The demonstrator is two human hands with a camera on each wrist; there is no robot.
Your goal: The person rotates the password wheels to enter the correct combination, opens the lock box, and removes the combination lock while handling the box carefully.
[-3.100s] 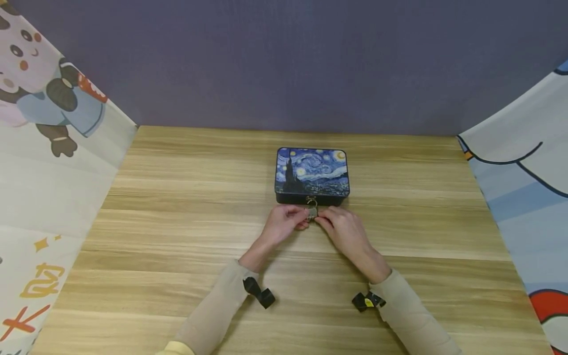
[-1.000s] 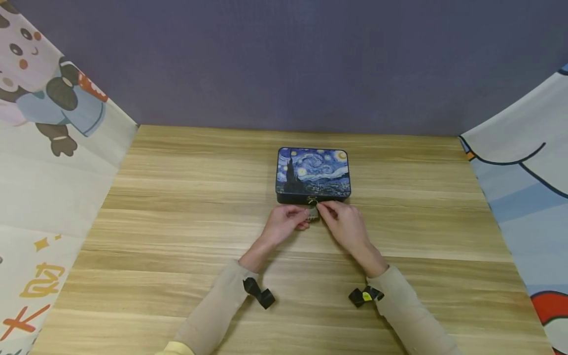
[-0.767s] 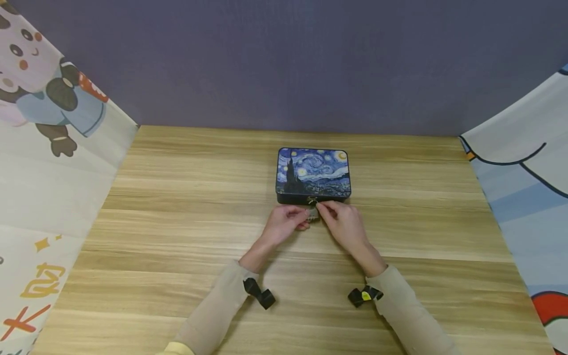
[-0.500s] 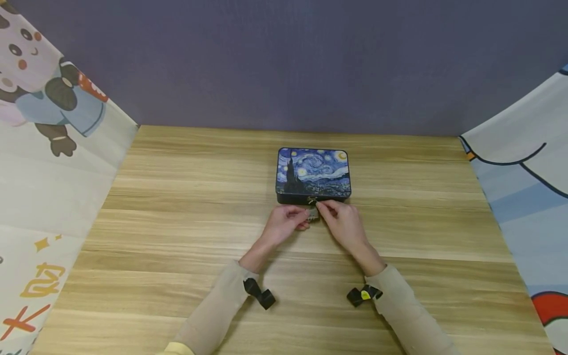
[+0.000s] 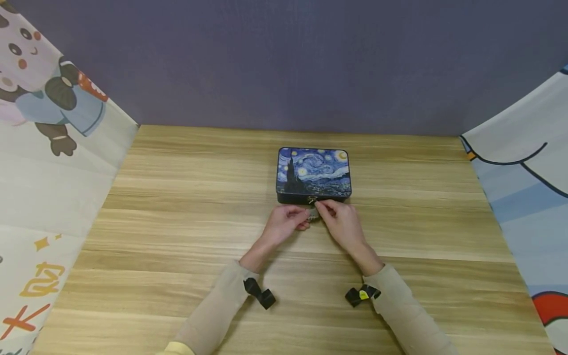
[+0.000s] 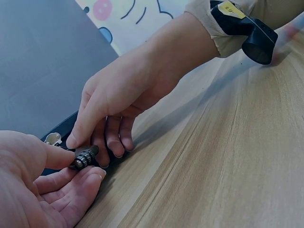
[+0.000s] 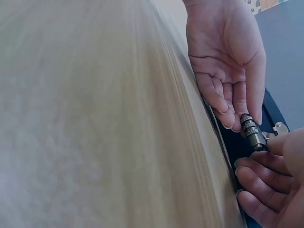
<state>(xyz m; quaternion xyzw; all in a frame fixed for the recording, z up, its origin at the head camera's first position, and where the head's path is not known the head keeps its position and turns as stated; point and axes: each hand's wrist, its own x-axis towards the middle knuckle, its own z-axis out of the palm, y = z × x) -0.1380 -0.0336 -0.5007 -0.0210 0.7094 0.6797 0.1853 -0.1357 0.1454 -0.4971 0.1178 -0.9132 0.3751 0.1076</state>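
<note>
A tin box [image 5: 313, 170] with a swirling night-sky painting on its lid lies closed on the table, its metal latch [image 7: 280, 128] facing me. At the latch is a small combination padlock [image 7: 252, 133] with number dials. My left hand [image 5: 284, 223] pinches the padlock's body between thumb and fingers from the left. From the right, my right hand [image 5: 345, 228] pinches the padlock at its shackle end, close to the latch. The shackle is mostly hidden behind the right fingertips. In the left wrist view the dials [image 6: 85, 157] show between the two hands.
The wooden table [image 5: 186, 197] reaches back to a dark blue-grey wall [image 5: 288, 64]. Printed cartoon sheets [image 5: 57, 98] stand along the left and right sides. Each sleeve carries a black wrist camera, such as the left one [image 5: 259, 293].
My right hand has moved from the side of the padlock's body up to its shackle, covering the loop that showed before. My left hand has kept its grip in the same place.
</note>
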